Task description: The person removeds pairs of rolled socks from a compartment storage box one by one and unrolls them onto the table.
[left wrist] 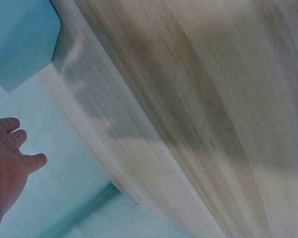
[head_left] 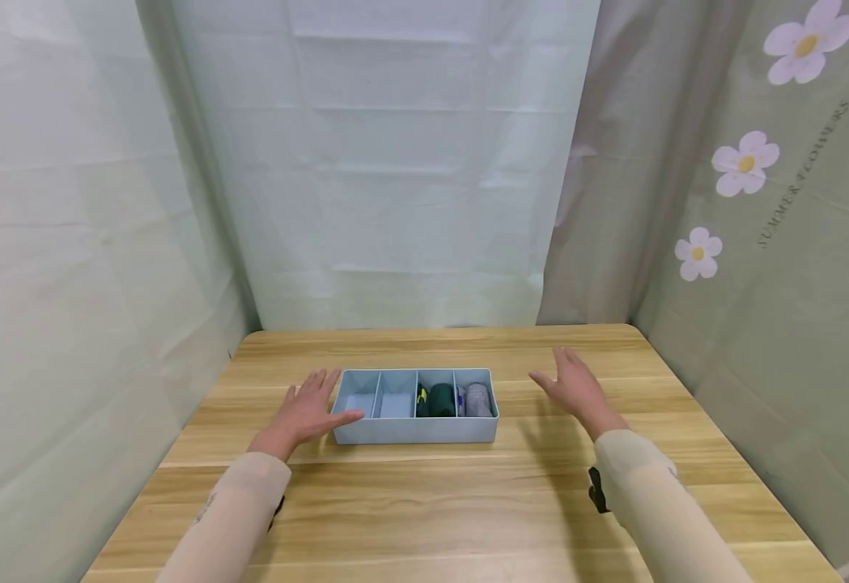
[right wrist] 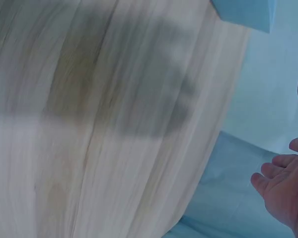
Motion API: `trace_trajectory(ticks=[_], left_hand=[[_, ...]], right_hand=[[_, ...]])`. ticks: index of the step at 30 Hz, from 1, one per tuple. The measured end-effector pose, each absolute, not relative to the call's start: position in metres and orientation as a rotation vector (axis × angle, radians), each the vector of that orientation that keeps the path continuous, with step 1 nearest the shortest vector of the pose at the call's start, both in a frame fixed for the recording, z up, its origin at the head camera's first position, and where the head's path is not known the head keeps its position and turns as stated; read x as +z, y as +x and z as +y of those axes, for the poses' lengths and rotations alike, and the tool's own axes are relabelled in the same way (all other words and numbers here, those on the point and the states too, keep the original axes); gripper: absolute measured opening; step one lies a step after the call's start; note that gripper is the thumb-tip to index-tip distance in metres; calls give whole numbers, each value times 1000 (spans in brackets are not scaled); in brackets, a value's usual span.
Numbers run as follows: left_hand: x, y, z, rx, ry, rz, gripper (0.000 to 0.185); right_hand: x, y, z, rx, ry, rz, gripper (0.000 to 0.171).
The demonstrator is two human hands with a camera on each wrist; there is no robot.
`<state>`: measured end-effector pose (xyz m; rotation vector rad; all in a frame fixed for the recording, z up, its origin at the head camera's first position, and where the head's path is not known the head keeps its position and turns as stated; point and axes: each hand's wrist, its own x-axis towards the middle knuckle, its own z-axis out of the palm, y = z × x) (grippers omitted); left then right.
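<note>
A light blue divided box (head_left: 415,431) stands on the wooden table, its compartments in a row. The right-hand compartments hold rolled cloth items: a dark green roll (head_left: 442,400) with a black and yellow piece beside it, and a grey roll (head_left: 477,400) at the far right with a bit of blue next to it. The two left compartments hold nothing. My left hand (head_left: 309,411) hovers at the box's left end, fingers spread, its thumb overlapping the front rim in the head view. To the right of the box, my right hand (head_left: 577,390) is held over the table with fingers extended and nothing in it.
The wooden table (head_left: 424,510) reaches toward me under both forearms. Pale curtains (head_left: 395,162) hang behind it and on both sides, the right one printed with white flowers (head_left: 746,163). Dark straps show at both wrists.
</note>
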<state>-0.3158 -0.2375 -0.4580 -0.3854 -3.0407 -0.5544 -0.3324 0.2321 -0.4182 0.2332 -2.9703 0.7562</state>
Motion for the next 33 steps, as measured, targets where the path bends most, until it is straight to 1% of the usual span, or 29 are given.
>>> trace_trajectory(ticks=[14, 23, 33], left_hand=[[-464, -317, -236, -614, -356, -3061, 110], [-464, -315, -232, -723, -344, -3085, 110], [-471, -318, -233, -742, -313, -3100, 111]], right_hand=[[-403, -329, 190, 980, 201, -2869, 77], [-405, -324, 160, 1098, 176, -2855, 75], [-410, -317, 133, 1312, 61, -2800, 69]])
